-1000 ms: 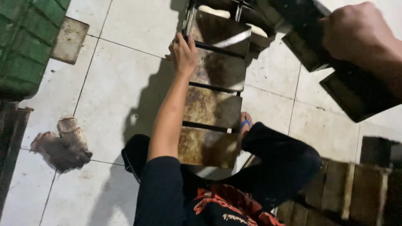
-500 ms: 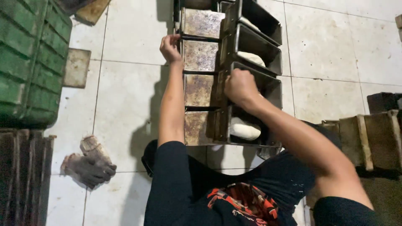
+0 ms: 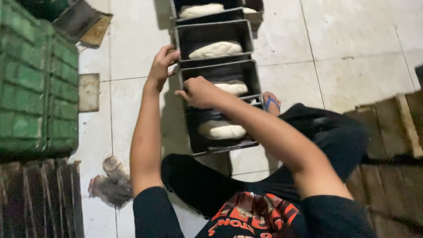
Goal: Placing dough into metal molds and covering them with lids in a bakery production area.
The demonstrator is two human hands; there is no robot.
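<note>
A strap of dark metal loaf pans (image 3: 187, 42) lies on the white tiled floor in front of me, running away from my legs. Pale dough pieces lie in the pans: one in the near pan (image 3: 221, 130), one partly behind my hand (image 3: 233, 87), one further out (image 3: 216, 48). My left hand (image 3: 162, 64) curls its fingers around the left edge of the strap. My right hand (image 3: 199, 91) grips the rim between the two nearest pans. I sit on the floor in dark trousers, with a foot in a blue sandal (image 3: 271, 101) beside the pans.
A green plastic crate (image 3: 35, 88) stands at the left, with dark ribbed trays (image 3: 39, 198) below it. Flat metal lids (image 3: 88, 91) and a crumpled cloth (image 3: 110, 183) lie on the floor. Wooden boards (image 3: 392, 141) fill the right side.
The row of flat rusty lids under my left hand is gone from view. The pan strap with dough now lies in front of me. My right hand has shifted to its left rim.
</note>
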